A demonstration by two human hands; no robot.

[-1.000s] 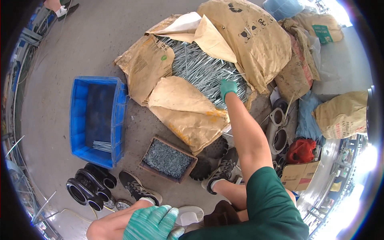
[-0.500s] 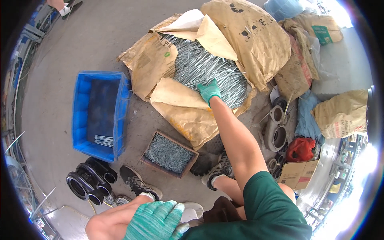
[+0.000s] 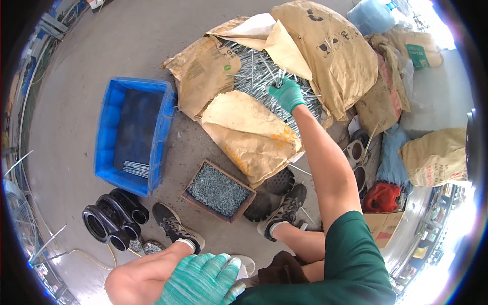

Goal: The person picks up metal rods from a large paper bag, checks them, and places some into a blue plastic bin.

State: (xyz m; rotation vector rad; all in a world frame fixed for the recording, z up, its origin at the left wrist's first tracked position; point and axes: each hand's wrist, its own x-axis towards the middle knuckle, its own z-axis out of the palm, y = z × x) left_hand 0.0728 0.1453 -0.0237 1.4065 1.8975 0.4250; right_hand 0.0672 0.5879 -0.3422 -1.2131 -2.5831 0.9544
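My right hand [image 3: 288,94], in a green glove, reaches into an opened brown paper sack [image 3: 244,127]. Its fingers are closed on a few thin metal rods, whose ends stick up beyond the fingertips. Around it lie many more loose silvery rods [image 3: 259,81], jumbled in the sack. Folded paper flaps surround the pile. My left hand [image 3: 201,279], gloved in the same green, lies flat over my left thigh with the fingers stretched out, holding nothing. To the left, a blue plastic crate [image 3: 165,119] contains a small bundle of rods [image 3: 135,169] at its near end.
Between my feet and the sack sits a shallow box [image 3: 244,209] of small metal pieces. Black ring-shaped parts [image 3: 117,216] stand at the left. On the right are full sacks [image 3: 434,157], a red plastic bag [image 3: 382,197], a cardboard box [image 3: 385,226] and a blue water jug [image 3: 371,18].
My right hand has lifted slightly within the sack and now grips some rods. The near paper flap has shifted. The whole view has swung a little; my left hand stays in place.
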